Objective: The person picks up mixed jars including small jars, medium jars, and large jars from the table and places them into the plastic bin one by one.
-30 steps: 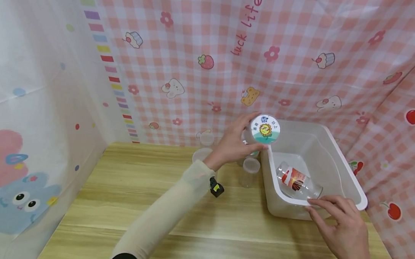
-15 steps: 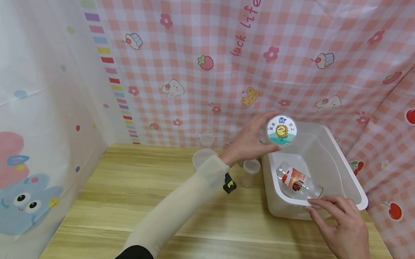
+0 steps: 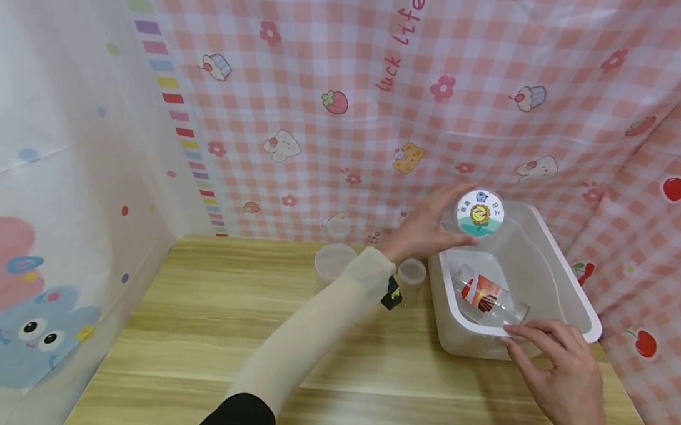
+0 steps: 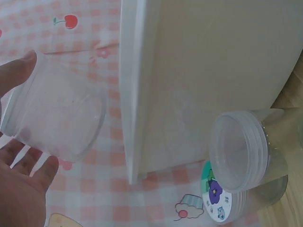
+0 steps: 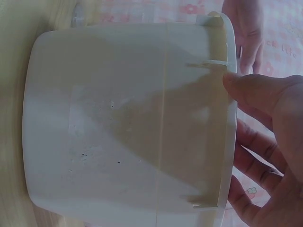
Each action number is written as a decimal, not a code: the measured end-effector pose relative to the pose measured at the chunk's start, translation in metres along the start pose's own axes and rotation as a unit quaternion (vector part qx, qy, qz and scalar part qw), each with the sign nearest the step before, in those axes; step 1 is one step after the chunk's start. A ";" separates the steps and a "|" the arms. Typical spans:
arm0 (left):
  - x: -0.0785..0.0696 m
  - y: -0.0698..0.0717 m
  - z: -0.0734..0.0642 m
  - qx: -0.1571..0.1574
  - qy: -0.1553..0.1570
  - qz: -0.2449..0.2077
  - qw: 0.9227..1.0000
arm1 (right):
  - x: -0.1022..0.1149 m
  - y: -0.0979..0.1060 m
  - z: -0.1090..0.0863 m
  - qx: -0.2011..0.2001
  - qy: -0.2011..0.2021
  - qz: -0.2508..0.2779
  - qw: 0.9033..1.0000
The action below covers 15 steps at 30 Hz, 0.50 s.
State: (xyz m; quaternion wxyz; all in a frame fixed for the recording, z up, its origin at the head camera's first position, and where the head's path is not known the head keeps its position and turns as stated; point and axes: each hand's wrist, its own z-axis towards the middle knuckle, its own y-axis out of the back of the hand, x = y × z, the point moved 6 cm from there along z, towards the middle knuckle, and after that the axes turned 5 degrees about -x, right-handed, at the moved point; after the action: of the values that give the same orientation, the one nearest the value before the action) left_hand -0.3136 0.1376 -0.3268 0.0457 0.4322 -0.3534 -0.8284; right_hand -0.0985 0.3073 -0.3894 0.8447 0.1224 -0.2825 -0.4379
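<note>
The white plastic bin sits at the right end of the wooden table, and only the head view shows inside it — a clear jar with a red label lying on its side. The right wrist view just gets the bin's blank outer wall, with the thumb pressed against the rim. The left wrist view catches two more lidded clear jars stacked beside the bin, one with a purple flower sticker.

The left hand grips a clear plastic jar — see-through body, sunflower sticker on the end facing up at the camera. It's held in the air over the bin's back left corner, fingers wrapped around its side. The right hand rests on the bin's near rim, fingers curled over the edge.
</note>
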 end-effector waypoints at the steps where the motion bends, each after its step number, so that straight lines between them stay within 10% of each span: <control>1: 0.002 -0.002 0.001 0.002 0.002 -0.001 1.000 | 0.000 -0.001 0.000 -0.004 0.001 0.001 1.000; 15: 0.026 0.012 -0.010 -0.011 0.039 0.033 0.999 | 0.000 -0.002 0.000 -0.005 0.005 -0.004 1.000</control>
State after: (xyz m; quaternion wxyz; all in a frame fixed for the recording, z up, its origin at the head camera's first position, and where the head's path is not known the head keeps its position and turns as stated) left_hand -0.3249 0.1134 -0.3404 0.0916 0.4517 -0.3558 -0.8130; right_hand -0.0998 0.3063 -0.3907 0.8452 0.1219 -0.2753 -0.4416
